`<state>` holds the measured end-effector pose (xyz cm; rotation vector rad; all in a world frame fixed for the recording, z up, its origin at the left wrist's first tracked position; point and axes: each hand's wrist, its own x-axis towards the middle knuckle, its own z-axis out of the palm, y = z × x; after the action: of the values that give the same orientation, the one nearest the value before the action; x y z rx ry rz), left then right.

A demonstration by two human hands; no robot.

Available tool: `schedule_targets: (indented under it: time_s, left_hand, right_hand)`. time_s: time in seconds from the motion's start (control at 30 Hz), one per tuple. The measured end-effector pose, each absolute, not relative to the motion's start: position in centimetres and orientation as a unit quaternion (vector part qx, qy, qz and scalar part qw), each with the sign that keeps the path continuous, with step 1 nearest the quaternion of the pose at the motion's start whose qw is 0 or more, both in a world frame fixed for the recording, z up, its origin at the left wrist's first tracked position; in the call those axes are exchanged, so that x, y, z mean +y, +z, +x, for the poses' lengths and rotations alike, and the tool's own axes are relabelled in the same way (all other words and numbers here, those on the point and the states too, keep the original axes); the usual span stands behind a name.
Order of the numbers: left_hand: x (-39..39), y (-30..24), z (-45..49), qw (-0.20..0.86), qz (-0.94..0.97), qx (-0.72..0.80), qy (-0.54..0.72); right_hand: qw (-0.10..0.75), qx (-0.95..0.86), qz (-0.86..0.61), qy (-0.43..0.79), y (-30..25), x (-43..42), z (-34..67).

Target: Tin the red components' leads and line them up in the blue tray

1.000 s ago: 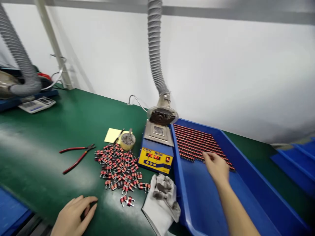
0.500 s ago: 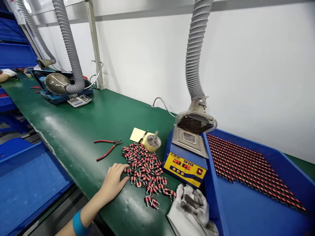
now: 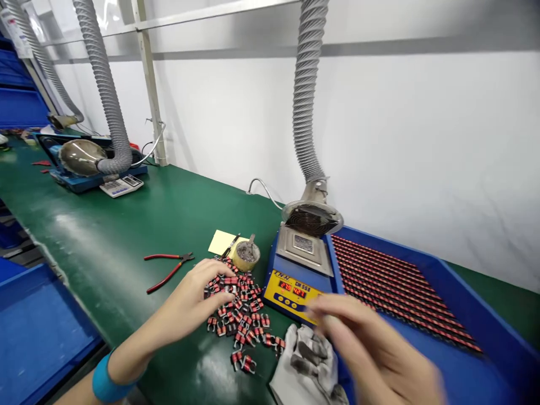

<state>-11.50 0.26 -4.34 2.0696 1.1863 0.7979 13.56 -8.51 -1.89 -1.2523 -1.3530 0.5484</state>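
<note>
My left hand (image 3: 192, 298) rests on the left side of a pile of small red and black components (image 3: 240, 315) on the green table, fingers spread over them. My right hand (image 3: 371, 349) is smeared by motion in front of the blue and yellow solder pot (image 3: 297, 270), above a white glove (image 3: 306, 371). Whether its fingers hold anything I cannot make out. Rows of the same red components (image 3: 392, 287) lie in a blue tray (image 3: 464, 315) to the right.
Red-handled cutters (image 3: 166, 267), a yellow note pad (image 3: 221, 243) and a small round tin (image 3: 246, 256) lie behind the pile. A grey extraction hose (image 3: 307, 112) hangs over the solder pot. Further left stand another hose, a lamp and a calculator (image 3: 121, 185).
My left hand has slid further onto the component pile. My right hand, out of view half a second ago, has come in low at the right, moving fast. The camera has shifted slightly.
</note>
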Motion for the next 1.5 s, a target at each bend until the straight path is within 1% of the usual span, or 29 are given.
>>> schedule_targets:
  time_s: [0.03,0.13,0.2,0.3,0.43,0.47,0.53,0.8,1.0,1.07,1.13,1.2,1.27,1.33,1.4,1.5]
  left_hand:
    - [0.3,-2.5,-10.2,0.329,0.798,0.39,0.32]
    - [-0.1,1.5,-6.4,0.363,0.821,0.262,0.353]
    - [-0.5,2.5,-4.6,0.383,0.82,0.22,0.364]
    - [-0.8,1.9,-2.5,0.45,0.783,0.199,0.381]
    - [-0.2,0.2,-0.3,0.627,0.616,0.214,0.426]
    - [0.0,-0.1,0.1,0.662,0.58,0.205,0.428]
    - [0.4,-0.4,0.6,0.699,0.54,0.181,0.433]
    - [0.7,-0.7,1.3,0.712,0.421,0.182,0.532]
    - [1.4,-0.6,0.3,0.697,0.323,0.195,0.61]
    - [1.6,-0.6,-0.1,0.701,0.369,0.193,0.579]
    - [1.6,-0.7,-0.2,0.714,0.467,0.185,0.488]
    - [1.3,-0.9,0.1,0.704,0.55,0.183,0.409]
    - [0.9,-1.1,0.4,0.707,0.564,0.171,0.391]
    - [0.7,-1.2,0.5,0.741,0.532,0.14,0.386]
    - [0.6,-1.3,0.2,0.786,0.498,0.099,0.353]
    - [0.5,-1.6,-0.2,0.815,0.496,0.056,0.293]
  right_hand:
    - [0.566,-0.584,-0.514,0.275,-1.5,-7.7,12.6]
    - [0.633,-0.526,-0.418,0.384,-1.2,-6.0,10.9]
    - [0.687,-0.462,-0.375,0.418,-1.6,-5.7,10.9]
    - [0.738,-0.38,-0.348,0.435,-2.0,-6.0,11.6]
    - [0.766,-0.311,-0.32,0.463,-2.1,-6.0,11.8]
    - [0.773,-0.294,-0.321,0.461,-2.1,-5.9,11.6]
    - [0.783,-0.265,-0.331,0.454,-2.0,-5.6,11.2]
    - [0.766,-0.281,-0.365,0.45,-3.2,-4.4,9.6]
    - [0.733,-0.281,-0.338,0.519,-3.3,-4.5,9.9]
    - [0.743,-0.246,-0.32,0.535,-3.0,-4.6,10.1]
    - [0.757,-0.213,-0.309,0.535,-2.9,-4.7,10.3]
    - [0.765,-0.212,-0.317,0.519,-3.1,-4.6,10.6]
    - [0.767,-0.255,-0.334,0.484,-3.4,-4.6,11.4]
    - [0.775,-0.316,-0.347,0.424,-3.4,-4.8,12.7]
    - [0.758,-0.37,-0.367,0.392,-3.1,-5.3,13.9]
    - [0.685,-0.418,-0.401,0.441,-2.5,-6.0,14.8]
